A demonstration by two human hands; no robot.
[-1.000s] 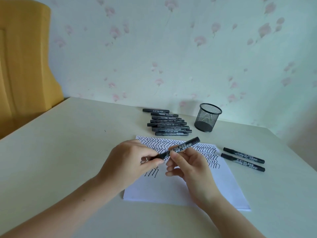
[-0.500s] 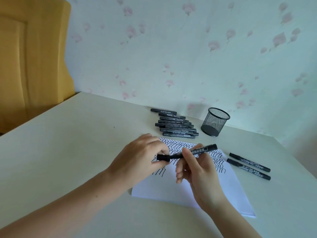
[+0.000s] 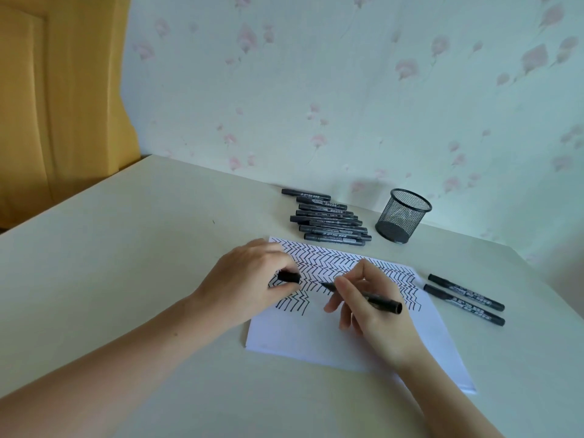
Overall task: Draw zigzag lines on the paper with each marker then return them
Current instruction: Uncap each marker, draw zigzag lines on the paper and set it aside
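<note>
A white paper (image 3: 316, 336) lies on the table, its far half filled with black zigzag lines. My right hand (image 3: 369, 308) grips an uncapped black marker (image 3: 379, 301) above the sheet, tip pointing left toward the drawn lines. My left hand (image 3: 249, 279) rests on the paper's left part and pinches the marker's black cap (image 3: 289, 276). A row of several black markers (image 3: 328, 222) lies beyond the paper. Two more markers (image 3: 463, 300) lie to the right of the sheet.
A black mesh pen cup (image 3: 403, 220) stands at the back near the floral wall, right of the marker row. The cream table (image 3: 142, 263) stretches to the left. A yellow panel (image 3: 57, 99) rises at the far left.
The cap has come off the marker: my left hand now holds it apart at the left. My right hand has turned the marker, tip toward the paper. The camera has tilted up.
</note>
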